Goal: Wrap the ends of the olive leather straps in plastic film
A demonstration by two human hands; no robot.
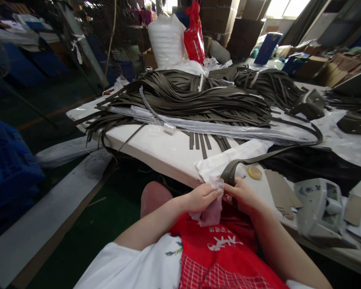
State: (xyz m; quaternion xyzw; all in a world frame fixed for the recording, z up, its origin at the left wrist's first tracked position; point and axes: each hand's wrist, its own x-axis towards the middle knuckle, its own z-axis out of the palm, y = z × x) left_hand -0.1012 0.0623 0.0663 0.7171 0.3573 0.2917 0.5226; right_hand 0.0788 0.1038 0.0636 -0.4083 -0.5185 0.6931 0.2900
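Observation:
My left hand (pixel 200 197) is closed around a small translucent plastic sheet or bag (pixel 212 212), which hangs crumpled below the fingers. Just to its right, my right hand (pixel 243 193) grips a dark olive strap (pixel 229 171) near its end. From there the strap runs along the table and loops back at the right. Both hands are close together in front of the red apron, at the table's near edge. A white strip of wrapping (pixel 237 155) lies just beyond them. The fingertips of my right hand are partly hidden.
A large heap of similar straps (pixel 180 96) covers the middle of the white table (pixel 156 146). To the right are a yellow round tin (pixel 254 173), brown cardboard pieces (pixel 281 192), a grey tape dispenser (pixel 319 208) and black cloth (pixel 315 164). Blue crates (pixel 12 160) stand at left.

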